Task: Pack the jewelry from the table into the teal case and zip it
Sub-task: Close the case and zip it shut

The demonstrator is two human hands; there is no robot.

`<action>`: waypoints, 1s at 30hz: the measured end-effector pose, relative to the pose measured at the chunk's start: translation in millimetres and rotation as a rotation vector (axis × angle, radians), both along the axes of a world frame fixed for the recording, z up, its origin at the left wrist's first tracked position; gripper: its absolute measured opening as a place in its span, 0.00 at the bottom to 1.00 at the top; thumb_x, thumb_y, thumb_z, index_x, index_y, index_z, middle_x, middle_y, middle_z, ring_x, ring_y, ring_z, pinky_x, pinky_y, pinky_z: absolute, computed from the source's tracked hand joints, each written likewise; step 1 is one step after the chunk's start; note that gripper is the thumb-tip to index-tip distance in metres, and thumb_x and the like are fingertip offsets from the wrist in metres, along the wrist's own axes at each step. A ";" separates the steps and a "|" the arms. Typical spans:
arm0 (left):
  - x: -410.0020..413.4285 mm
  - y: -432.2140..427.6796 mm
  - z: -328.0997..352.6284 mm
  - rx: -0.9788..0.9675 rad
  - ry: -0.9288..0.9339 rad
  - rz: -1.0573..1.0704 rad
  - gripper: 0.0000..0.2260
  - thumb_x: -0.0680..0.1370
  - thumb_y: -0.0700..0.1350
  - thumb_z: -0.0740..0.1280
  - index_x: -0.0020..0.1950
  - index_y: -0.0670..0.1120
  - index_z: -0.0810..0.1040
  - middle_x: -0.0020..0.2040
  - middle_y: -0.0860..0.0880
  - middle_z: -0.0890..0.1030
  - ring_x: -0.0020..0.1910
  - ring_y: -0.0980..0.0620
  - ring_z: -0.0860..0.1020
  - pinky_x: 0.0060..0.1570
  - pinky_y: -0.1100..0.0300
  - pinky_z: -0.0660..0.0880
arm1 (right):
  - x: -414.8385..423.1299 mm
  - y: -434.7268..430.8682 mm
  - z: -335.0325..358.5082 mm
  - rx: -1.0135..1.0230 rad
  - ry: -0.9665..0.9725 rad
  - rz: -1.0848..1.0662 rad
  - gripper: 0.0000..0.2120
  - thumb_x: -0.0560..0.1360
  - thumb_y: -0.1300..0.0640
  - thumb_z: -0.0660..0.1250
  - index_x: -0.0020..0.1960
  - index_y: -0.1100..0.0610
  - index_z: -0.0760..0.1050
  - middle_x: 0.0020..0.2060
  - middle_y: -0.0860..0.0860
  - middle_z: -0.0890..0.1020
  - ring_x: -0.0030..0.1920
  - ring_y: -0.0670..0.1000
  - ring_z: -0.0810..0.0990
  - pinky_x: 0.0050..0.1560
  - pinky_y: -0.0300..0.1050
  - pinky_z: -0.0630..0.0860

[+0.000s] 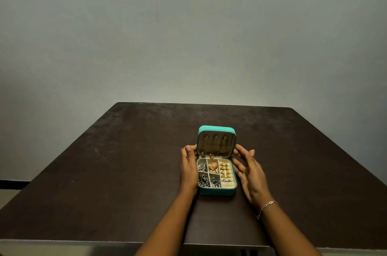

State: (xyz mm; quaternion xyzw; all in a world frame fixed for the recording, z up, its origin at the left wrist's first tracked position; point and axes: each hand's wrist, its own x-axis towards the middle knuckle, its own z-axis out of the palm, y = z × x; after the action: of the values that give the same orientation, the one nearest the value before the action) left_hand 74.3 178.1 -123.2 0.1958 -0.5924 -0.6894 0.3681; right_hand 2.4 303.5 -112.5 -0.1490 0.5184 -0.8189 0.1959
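Observation:
The teal case lies open on the dark table, its lid standing upright with a cream lining. Its cream compartments hold dark silver pieces, an orange-gold piece and several gold rings in the right-hand ring rolls. A gold piece hangs at the lid's lower edge. My left hand lies along the case's left side, thumb touching the lid's edge. My right hand hovers beside the right side with fingers spread, just apart from the case. A silver bracelet is on my right wrist.
The table's near edge runs across the bottom of the view, and its far edge meets a plain grey wall. No loose jewelry shows on the tabletop around the case.

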 end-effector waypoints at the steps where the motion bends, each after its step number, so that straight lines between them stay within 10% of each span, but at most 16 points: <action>1: 1.1 0.2 0.8 0.020 0.017 0.001 0.21 0.73 0.63 0.49 0.48 0.49 0.71 0.48 0.39 0.79 0.46 0.46 0.78 0.49 0.49 0.75 | 0.7 0.4 0.0 -0.002 0.004 -0.004 0.22 0.80 0.48 0.49 0.66 0.58 0.69 0.58 0.55 0.77 0.56 0.50 0.76 0.58 0.45 0.71; 12: 0.7 -3.0 0.7 0.072 0.113 0.013 0.19 0.75 0.59 0.49 0.47 0.46 0.71 0.49 0.46 0.79 0.47 0.52 0.78 0.42 0.67 0.75 | 8.8 5.4 0.3 0.021 0.097 -0.032 0.18 0.81 0.51 0.48 0.56 0.55 0.75 0.52 0.49 0.80 0.55 0.46 0.77 0.52 0.39 0.74; 21: 4.8 0.8 1.4 0.050 0.042 0.003 0.15 0.79 0.55 0.51 0.49 0.49 0.74 0.51 0.47 0.80 0.50 0.51 0.79 0.52 0.55 0.74 | 16.9 9.8 -4.4 0.129 0.209 -0.015 0.13 0.79 0.57 0.55 0.57 0.58 0.76 0.54 0.50 0.79 0.55 0.45 0.77 0.51 0.36 0.76; 25: 4.5 1.3 -0.1 0.009 0.029 -0.008 0.13 0.81 0.48 0.54 0.50 0.43 0.76 0.46 0.48 0.79 0.45 0.51 0.77 0.47 0.56 0.73 | 19.3 13.0 -12.1 0.270 0.354 0.041 0.12 0.75 0.58 0.64 0.57 0.51 0.77 0.64 0.50 0.73 0.64 0.47 0.71 0.66 0.48 0.69; 30: 5.2 -4.1 -4.6 -0.011 -0.031 0.019 0.13 0.82 0.46 0.52 0.49 0.46 0.76 0.48 0.47 0.79 0.46 0.50 0.77 0.48 0.56 0.73 | 31.2 21.2 -7.9 0.452 0.493 0.140 0.25 0.71 0.56 0.69 0.66 0.46 0.67 0.70 0.42 0.60 0.69 0.42 0.59 0.66 0.38 0.62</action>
State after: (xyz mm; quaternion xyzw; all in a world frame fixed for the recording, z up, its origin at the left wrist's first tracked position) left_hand 79.6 174.0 -127.8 0.2099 -0.5997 -0.6797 0.3664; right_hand 33.7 324.7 -120.4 -0.3307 0.7070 -0.6072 0.1485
